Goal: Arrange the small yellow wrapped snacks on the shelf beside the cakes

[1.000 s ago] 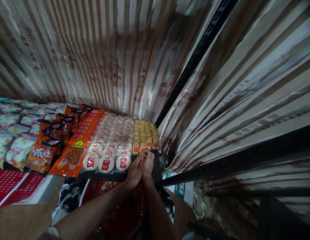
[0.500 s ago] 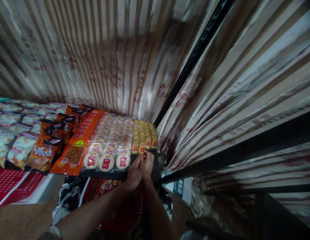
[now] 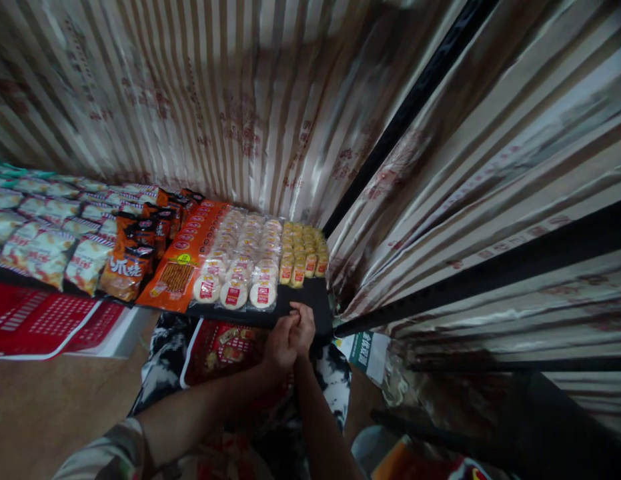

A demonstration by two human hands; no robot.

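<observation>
My left hand (image 3: 281, 343) and my right hand (image 3: 303, 328) are pressed together over the front edge of a black shelf (image 3: 310, 303). Their fingers are curled in, and anything between them is hidden. Just beyond them, small yellow wrapped snack packs (image 3: 299, 272) with red labels stand in tight rows, apart from my fingers. To the left lie rows of round white wrapped cakes (image 3: 263, 294) with red labels. Below the shelf, a red basket (image 3: 196, 353) holds several small wrapped packs near my wrists.
Farther left are an orange snack bag (image 3: 176, 275), orange-black bags (image 3: 127, 270) and several white snack bags (image 3: 40, 253). Striped sheeting (image 3: 230, 120) hangs behind. Black metal bars (image 3: 390, 137) frame the right corner. A red crate (image 3: 45, 320) stands below left.
Both hands have drawn back from the yellow packs toward the shelf's front edge, still together. The view has shifted, showing more of the basket and the shelf's left side.
</observation>
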